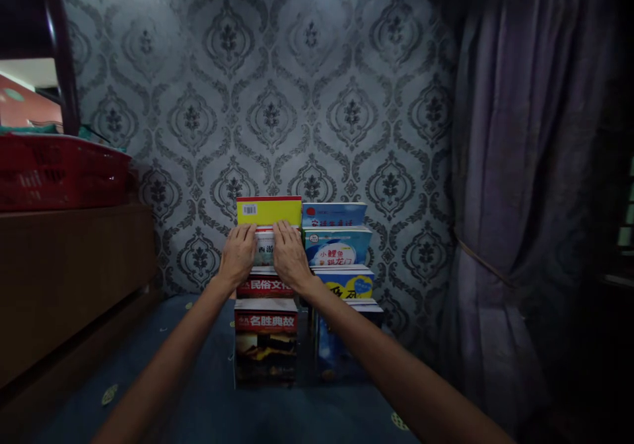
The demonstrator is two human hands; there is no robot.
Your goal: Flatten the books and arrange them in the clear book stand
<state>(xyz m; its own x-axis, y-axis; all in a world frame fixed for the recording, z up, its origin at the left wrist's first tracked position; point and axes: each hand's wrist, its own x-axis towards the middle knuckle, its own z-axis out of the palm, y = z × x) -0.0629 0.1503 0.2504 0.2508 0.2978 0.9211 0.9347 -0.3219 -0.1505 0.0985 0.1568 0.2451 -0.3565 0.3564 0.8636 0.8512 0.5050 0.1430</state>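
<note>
Two columns of upright books stand in stepped rows before me. My left hand (238, 254) and my right hand (290, 254) grip the top corners of a pale-covered book (264, 248) in the left column, fingers bent over its upper edge. Behind it rises a yellow book (269, 211) with a barcode. Lower in front are a red book (266, 288) and a dark-pictured book (266, 346) with a red title band. The right column holds a light-blue book (333, 214), a teal book (341, 246), a blue-and-yellow book (349, 284) and a dark blue book (333, 348). My right forearm partly covers the front ones.
The books stand on a dark blue cloth (188, 378) with pale leaf-like marks, close to a patterned wall (312, 100). On the left, a red plastic basket (64, 170) sits on a wooden cabinet (74, 279). A tied purple curtain (505, 166) hangs at right.
</note>
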